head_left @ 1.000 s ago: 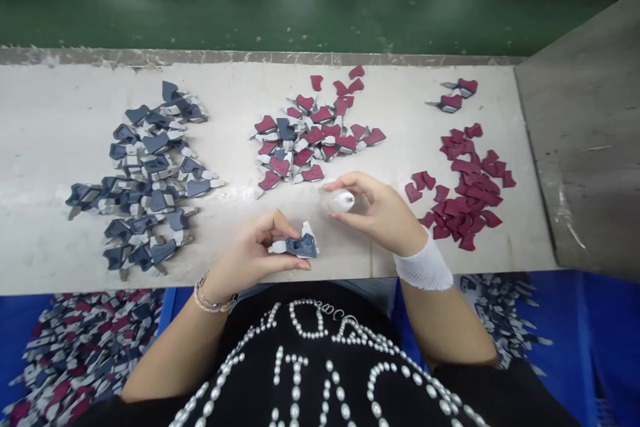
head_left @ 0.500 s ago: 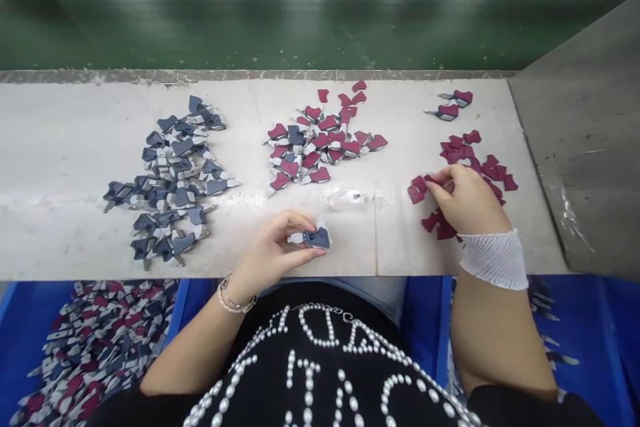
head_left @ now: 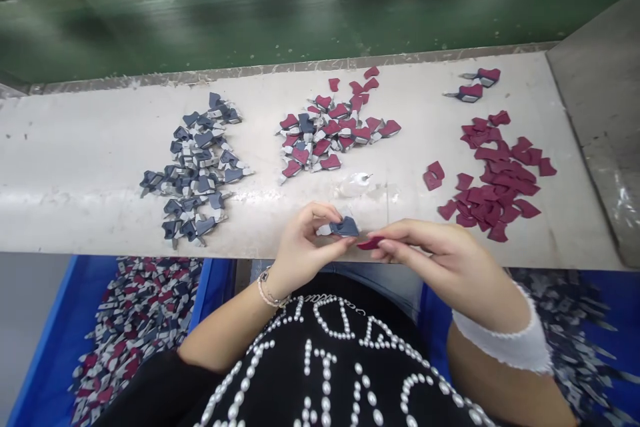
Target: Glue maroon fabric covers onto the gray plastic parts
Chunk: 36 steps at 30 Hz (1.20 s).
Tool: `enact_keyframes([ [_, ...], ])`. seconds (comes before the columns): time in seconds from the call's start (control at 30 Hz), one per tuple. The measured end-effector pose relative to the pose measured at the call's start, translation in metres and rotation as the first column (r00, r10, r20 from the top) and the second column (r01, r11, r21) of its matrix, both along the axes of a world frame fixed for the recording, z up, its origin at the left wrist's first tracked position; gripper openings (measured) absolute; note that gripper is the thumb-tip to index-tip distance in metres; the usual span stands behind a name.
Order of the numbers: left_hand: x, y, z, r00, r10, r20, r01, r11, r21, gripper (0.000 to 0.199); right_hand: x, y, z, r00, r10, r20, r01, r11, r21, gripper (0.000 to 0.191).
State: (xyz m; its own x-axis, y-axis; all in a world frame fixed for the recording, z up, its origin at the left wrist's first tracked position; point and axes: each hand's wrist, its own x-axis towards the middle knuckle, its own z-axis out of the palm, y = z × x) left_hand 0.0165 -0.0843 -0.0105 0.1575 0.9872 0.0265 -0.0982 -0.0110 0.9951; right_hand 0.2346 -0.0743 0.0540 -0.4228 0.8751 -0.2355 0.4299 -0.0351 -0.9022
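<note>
Near the table's front edge, my left hand (head_left: 313,243) pinches a dark blue and light grey part (head_left: 345,227) between thumb and fingers. Just to its right, my right hand (head_left: 435,257) grips a thin maroon piece (head_left: 370,243) by one end, its other end close to the blue part. Whether the two pieces touch is not clear. Loose maroon pieces (head_left: 493,193) lie in a heap beyond my right hand. Two more (head_left: 433,175) lie left of that heap.
Blue-grey parts (head_left: 203,140) are piled at left, with parts bearing maroon pieces (head_left: 340,127) mid-table. Two such parts (head_left: 470,93) lie at the back right. Below the edge, blue bins (head_left: 213,290) hold more parts. A metal panel (head_left: 605,113) rises at right.
My right hand has moved left from the maroon heap to beside my left hand, now with a maroon piece showing in its fingers. The camera view has tilted and shifted.
</note>
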Motion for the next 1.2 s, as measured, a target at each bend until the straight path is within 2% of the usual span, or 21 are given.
enact_keyframes([
  [0.07,0.002,-0.002,0.0,0.998,0.022,-0.057,-0.018,0.997,0.073,0.029,-0.011,-0.004,-0.001,0.994,0.012,-0.11,-0.019,0.998,-0.057,0.016],
  [0.17,0.003,-0.004,-0.001,0.986,0.078,-0.149,-0.051,0.983,0.178,0.029,-0.018,-0.005,-0.006,0.976,-0.079,-0.201,0.049,0.987,-0.152,0.011],
  [0.33,0.004,-0.005,-0.001,0.955,0.128,-0.266,-0.045,0.954,0.297,0.025,-0.018,-0.004,-0.015,0.977,-0.117,-0.179,0.084,0.98,-0.181,0.015],
  [0.63,0.006,-0.006,-0.003,0.952,0.12,-0.28,-0.028,0.949,0.314,0.028,-0.021,-0.002,-0.017,0.985,-0.118,-0.129,0.097,0.982,-0.161,0.016],
  [0.9,0.003,-0.005,-0.001,0.939,0.144,-0.312,-0.013,0.922,0.386,0.021,-0.023,-0.001,-0.015,0.993,-0.107,-0.042,0.1,0.985,-0.142,0.023],
  [1.03,0.002,-0.005,0.0,0.951,0.124,-0.283,-0.018,0.936,0.351,0.024,-0.02,0.001,-0.013,0.995,-0.099,-0.027,0.094,0.986,-0.141,0.026],
  [1.2,-0.002,-0.005,0.004,0.97,0.09,-0.227,-0.018,0.953,0.302,0.025,-0.023,0.003,-0.013,0.993,-0.049,-0.109,0.029,0.984,-0.175,0.028],
])
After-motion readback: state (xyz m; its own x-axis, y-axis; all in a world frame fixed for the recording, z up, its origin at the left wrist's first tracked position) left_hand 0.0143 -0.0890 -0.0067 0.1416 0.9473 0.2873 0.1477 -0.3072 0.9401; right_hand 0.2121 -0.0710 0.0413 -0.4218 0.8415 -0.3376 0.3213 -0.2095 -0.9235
